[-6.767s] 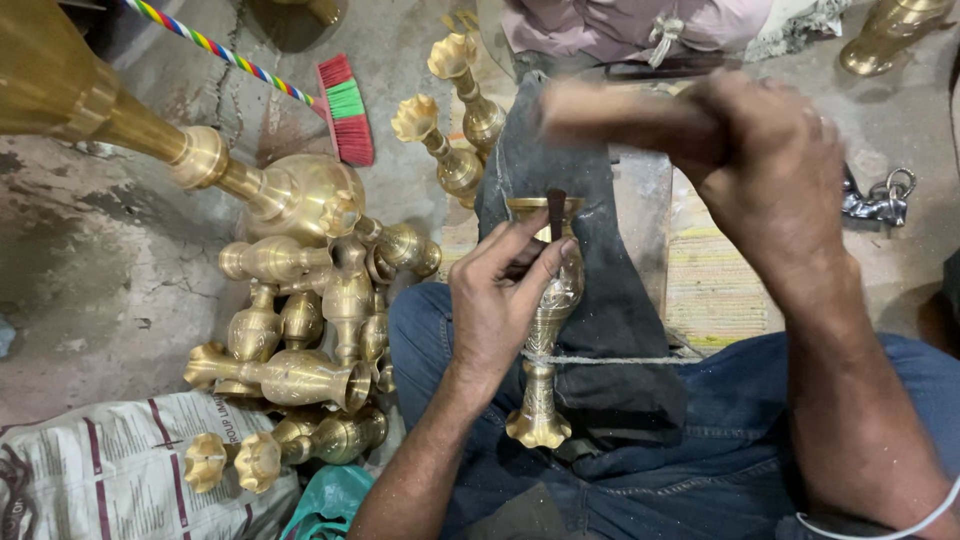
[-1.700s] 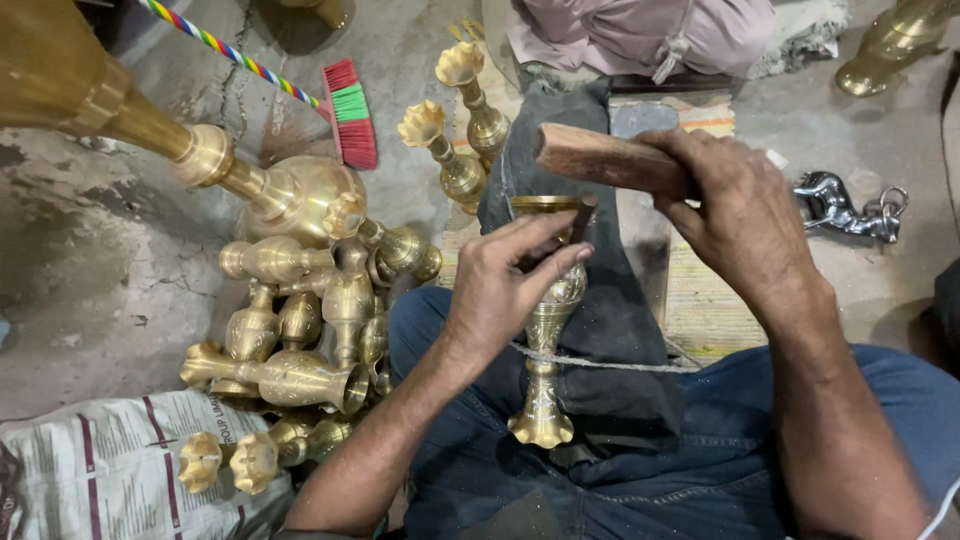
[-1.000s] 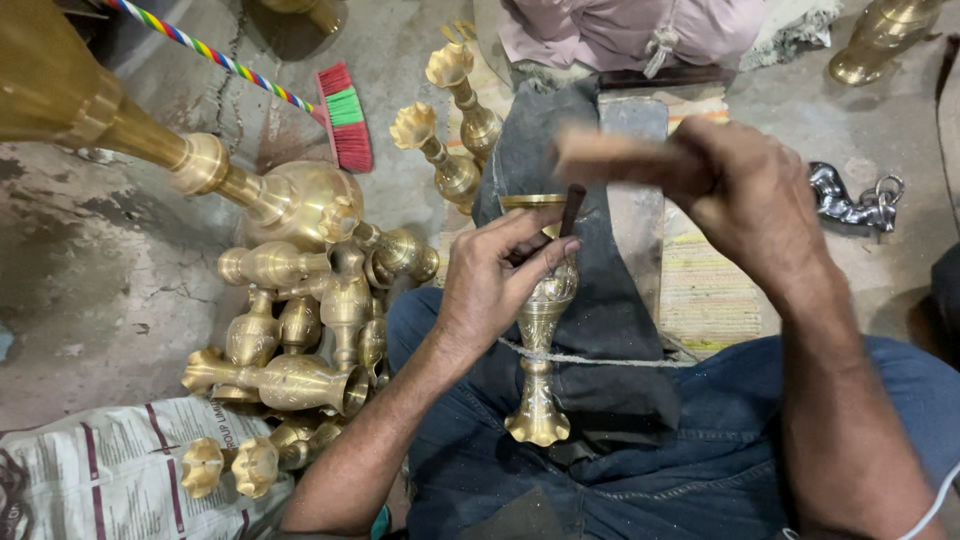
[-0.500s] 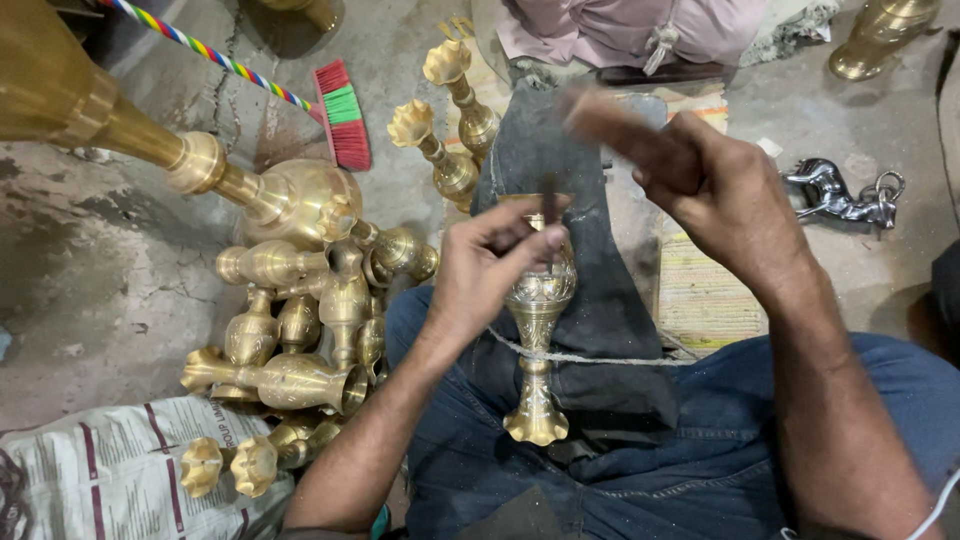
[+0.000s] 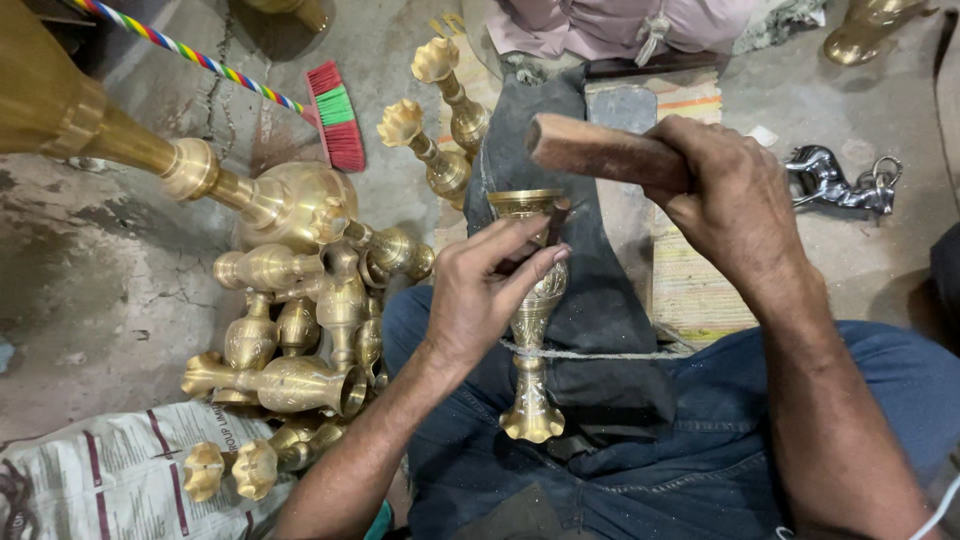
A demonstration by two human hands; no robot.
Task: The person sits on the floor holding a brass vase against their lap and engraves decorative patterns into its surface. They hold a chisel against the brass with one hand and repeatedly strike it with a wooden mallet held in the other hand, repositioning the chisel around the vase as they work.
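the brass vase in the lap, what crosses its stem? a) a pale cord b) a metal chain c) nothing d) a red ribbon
a: a pale cord runs across the narrow stem of the brass vase, stretched over the dark cloth on the lap; the left hand holds a small tool against the vase near its rim and the right hand grips a wooden mallet above it.

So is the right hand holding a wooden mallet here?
Yes, the right hand grips a wooden mallet above the brass vase, which the left hand steadies.
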